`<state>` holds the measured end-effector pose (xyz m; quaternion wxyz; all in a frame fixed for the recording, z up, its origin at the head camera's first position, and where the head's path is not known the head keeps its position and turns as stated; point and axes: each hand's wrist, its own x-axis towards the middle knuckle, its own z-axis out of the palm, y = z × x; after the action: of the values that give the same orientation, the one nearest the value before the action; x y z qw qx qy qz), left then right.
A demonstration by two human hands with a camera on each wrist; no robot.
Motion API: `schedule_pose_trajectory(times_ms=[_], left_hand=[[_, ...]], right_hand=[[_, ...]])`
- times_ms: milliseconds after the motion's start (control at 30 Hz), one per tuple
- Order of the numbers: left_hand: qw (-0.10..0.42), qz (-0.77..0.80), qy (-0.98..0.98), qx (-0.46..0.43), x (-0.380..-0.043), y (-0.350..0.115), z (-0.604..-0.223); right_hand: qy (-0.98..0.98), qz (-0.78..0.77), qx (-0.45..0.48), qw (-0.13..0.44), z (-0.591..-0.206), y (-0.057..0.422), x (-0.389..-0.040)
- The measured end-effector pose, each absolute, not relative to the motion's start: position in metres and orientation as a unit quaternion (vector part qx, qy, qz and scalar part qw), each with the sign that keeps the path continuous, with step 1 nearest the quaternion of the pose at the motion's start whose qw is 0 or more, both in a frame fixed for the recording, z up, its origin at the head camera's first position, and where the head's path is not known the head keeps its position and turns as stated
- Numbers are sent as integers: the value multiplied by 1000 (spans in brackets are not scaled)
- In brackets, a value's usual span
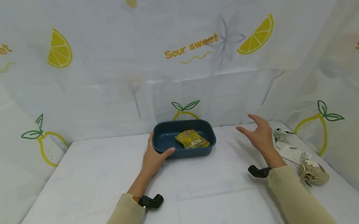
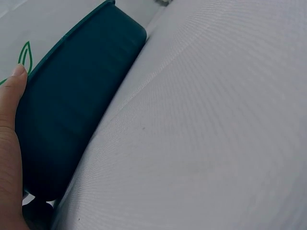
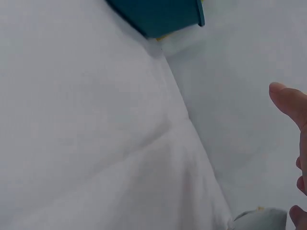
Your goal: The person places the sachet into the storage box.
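A dark teal plastic bin [image 1: 188, 153] stands against the back wall. Inside it, towards the right, lies a yellow crinkled packet [image 1: 191, 138] with a small white label. My left hand [image 1: 153, 160] grips the bin's left end, thumb over the front rim and fingers along the left side. From the left wrist, the thumb shows against the bin's outer wall [image 2: 76, 91]. To the right of the bin, my right hand [image 1: 259, 134] is held over the table with thumb and fingers spread, holding nothing.
Along the table's right edge lie a beige drawstring pouch [image 1: 314, 173] with a white daisy, a white printed packet [image 1: 291, 152] and a grey-white bundle [image 1: 281, 134]. A white cloth [image 1: 203, 192] covers the table. Lemon-printed sheets [image 1: 102, 62] hang behind and at both sides.
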<state>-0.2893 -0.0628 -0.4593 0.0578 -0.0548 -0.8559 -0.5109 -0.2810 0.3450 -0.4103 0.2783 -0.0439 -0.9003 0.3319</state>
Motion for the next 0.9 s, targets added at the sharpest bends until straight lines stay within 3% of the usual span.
schedule_pose_trajectory(times_ms=[267, 667, 900], left_hand=[[57, -505, -859, -61, -288, -62, -460], [55, -503, -861, -51, -287, -64, -460], [58, -505, -860, -49, -289, -63, -461]], right_hand=[[-884, 350, -141, 275, -439, 367, -272], [-856, 364, -145, 337, -451, 369, -278], [-887, 335, -147, 281, -451, 373, -279]])
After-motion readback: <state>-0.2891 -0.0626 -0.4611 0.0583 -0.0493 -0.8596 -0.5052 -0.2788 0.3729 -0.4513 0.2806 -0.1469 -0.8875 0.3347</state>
